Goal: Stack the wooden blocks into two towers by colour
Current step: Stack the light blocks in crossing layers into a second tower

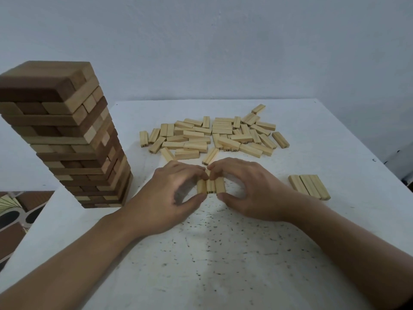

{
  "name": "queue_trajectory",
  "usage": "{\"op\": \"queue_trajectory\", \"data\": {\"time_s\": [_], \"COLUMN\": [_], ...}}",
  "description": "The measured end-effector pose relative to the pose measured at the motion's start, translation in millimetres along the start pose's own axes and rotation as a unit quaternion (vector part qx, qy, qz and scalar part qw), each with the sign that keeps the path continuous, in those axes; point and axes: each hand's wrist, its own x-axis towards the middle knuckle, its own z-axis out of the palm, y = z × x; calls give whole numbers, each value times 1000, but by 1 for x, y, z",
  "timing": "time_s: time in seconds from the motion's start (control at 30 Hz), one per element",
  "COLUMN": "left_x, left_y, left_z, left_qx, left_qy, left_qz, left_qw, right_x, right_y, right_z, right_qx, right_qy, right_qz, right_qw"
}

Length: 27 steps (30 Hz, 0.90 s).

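Standing on white table [223, 265], left: tall tower [73, 139] of dark and light brown blocks. Far centre: loose pile of pale blocks [214, 135]. Left hand [176, 191] and right hand [248, 189], fingers curled, together pinching row of three pale blocks [210, 186], centre. Right: second row of three [309, 186], lying apart.

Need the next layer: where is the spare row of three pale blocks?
Head view, right side of the table: the row of three lies right of the right hand, nearer than the loose pile.

left hand [168, 195], right hand [250, 190]; both curled inward
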Motion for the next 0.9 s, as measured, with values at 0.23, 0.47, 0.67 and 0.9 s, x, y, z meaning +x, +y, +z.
{"op": "queue_trajectory", "data": {"time_s": [0.23,0.47,0.67,0.9], "left_x": [-2,-5,-5,-2], "left_y": [6,12,16,13], "left_z": [-4,-5,-4,-4], "left_qx": [-46,-67,-87,-110], "left_qy": [-7,-4,-6,-49], "left_qz": [-15,-25,-28,-49], "left_qw": [999,997,996,992], "right_x": [-7,-12,-12,-13], "right_y": [-2,-6,-8,-7], "right_z": [-10,-14,-11,-12], "right_qx": [-2,42,44,66], "right_qy": [-28,-27,-2,6], "right_qz": [26,23,1,7], "right_qw": [999,998,999,998]}}
